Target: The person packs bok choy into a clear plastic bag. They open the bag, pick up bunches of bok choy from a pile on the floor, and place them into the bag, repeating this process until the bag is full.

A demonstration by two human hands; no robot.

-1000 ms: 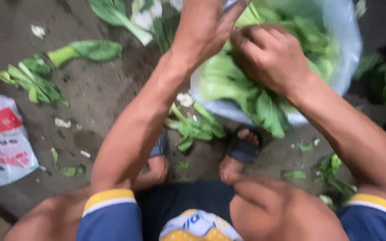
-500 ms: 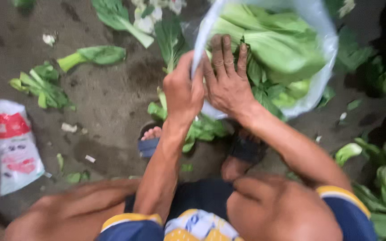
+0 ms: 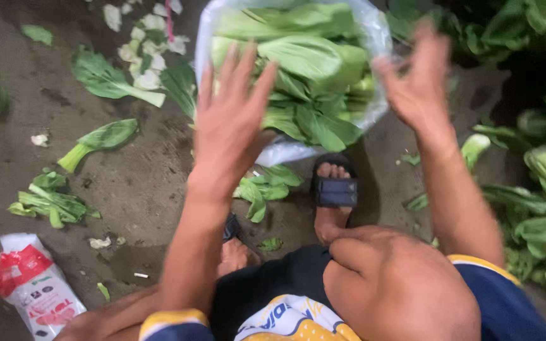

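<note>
Leafy greens in bag, between left hand and right hand

Bag mouth: open towards the person, packed to the rim of the clear plastic bag with leafy greens; no free room left inside.
Above the bag: left hand spread open over its near left edge, right hand open at its right rim, blurred; clear gap between them.
Near edge of the bag: blocked below by a sandalled foot and loose leaves.
Left side: mostly bare dirt floor, scattered cut greens, white trimmings and a red-and-white packet lying well apart.
Right side: crowded by a heap of greens; narrow strip of floor beside the right forearm.
</note>
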